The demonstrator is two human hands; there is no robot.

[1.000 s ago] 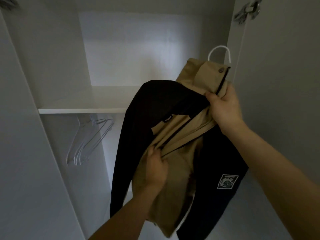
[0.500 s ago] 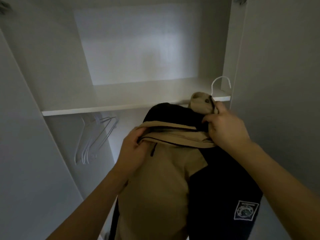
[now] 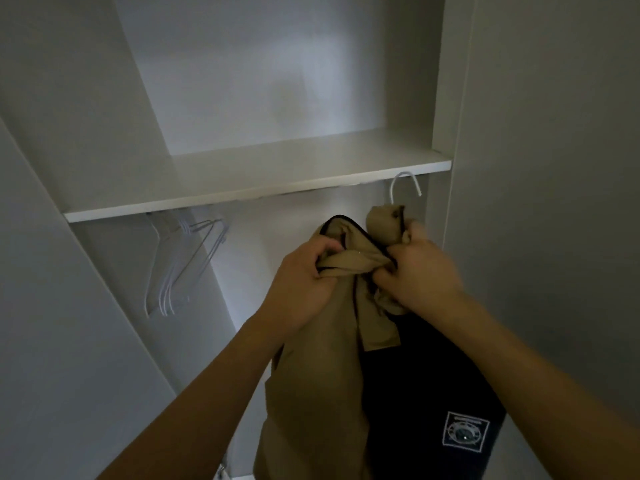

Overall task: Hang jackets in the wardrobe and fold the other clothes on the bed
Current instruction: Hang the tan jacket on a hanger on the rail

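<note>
step: hanging the tan-and-black jacket (image 3: 322, 368) in the wardrobe (image 3: 519, 168); hook not yet on the rail, judged.
jacket: held up in front of the person, below the shelf (image 3: 242, 188), on the right side of the wardrobe; black panel with a square patch (image 3: 465, 433) hangs low right.
left hand: left hand (image 3: 304, 271) grips bunched tan collar fabric, fingers curled round it.
right hand: right hand (image 3: 415, 271) clutches the collar by the hanger neck, fingers curled round fabric.
hanger hook: white hook (image 3: 403, 187) sticks up above the collar, just under the shelf edge; rail itself not seen.
how to: the person should keep the collar pinched by the hook, lift, tip the hook over the rail, let go only once weight is taken; beside the empty hangers (image 3: 180, 265), well apart left.
risk: the jacket may slip off the hanger shoulders if the grip loosens early.
change: versus half a second ago the hook sits closer under the shelf, the hands are closer together, the collar more bunched.
</note>
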